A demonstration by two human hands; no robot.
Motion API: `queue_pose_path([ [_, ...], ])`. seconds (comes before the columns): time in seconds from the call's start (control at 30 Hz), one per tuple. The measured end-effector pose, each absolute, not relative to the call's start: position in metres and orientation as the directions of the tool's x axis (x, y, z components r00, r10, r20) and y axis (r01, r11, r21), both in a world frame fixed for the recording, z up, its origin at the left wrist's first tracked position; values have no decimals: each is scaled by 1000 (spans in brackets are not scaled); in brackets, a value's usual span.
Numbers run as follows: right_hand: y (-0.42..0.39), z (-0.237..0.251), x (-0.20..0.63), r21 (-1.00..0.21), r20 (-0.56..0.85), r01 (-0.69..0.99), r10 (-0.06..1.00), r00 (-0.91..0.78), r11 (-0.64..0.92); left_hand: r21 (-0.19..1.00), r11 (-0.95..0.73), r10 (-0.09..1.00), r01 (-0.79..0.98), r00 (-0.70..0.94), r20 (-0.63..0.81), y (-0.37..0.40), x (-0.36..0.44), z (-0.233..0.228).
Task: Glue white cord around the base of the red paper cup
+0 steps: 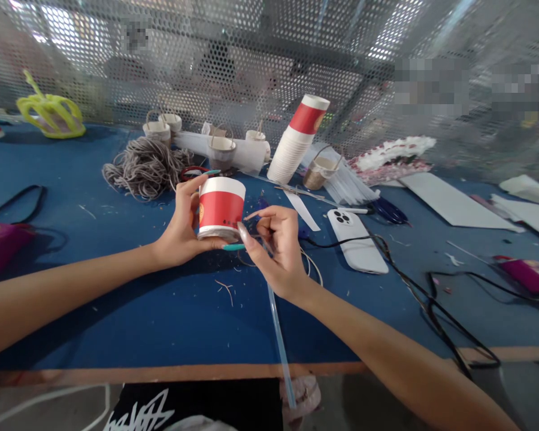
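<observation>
left hand (179,230) wraps round a red and white paper cup (220,208), held upside down just above the blue desk (161,311) at centre frame, thumb under its rim. right hand (276,245) pinches in at that lower edge, fingers narrow; what they nip is too small to tell. looks like the rim is being worked, so the next touch wants a light, steady grip, thin card dents easily. a clear straw (281,341) slants toward the bottom edge. upper centre: a leaning stack of cups (296,143), a fuzzy grey yarn tangle (146,167), a smooth white phone (357,239).
</observation>
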State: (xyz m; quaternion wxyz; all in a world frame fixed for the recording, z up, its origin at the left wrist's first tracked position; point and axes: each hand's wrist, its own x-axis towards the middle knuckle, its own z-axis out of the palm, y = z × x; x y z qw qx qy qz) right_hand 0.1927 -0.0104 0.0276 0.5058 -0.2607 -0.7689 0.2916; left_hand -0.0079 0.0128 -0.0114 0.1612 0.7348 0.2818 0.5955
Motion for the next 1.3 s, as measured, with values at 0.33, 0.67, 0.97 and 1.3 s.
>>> queue_pose_path([
  [0.33,-9,30,195,-711,620,104,690,-373,696,611,-771,636,179,164,754,12,-9,-10],
  [0.67,-8,27,197,-666,647,117,649,-400,736,635,-756,655,161,184,733,11,-10,-9],
  [0.97,-5,27,204,-565,724,69,534,-436,822,612,-772,635,171,149,758,11,-11,-7],
  [1.3,-5,38,207,-303,774,196,360,-520,933,673,-732,680,107,175,712,11,-12,-8],
])
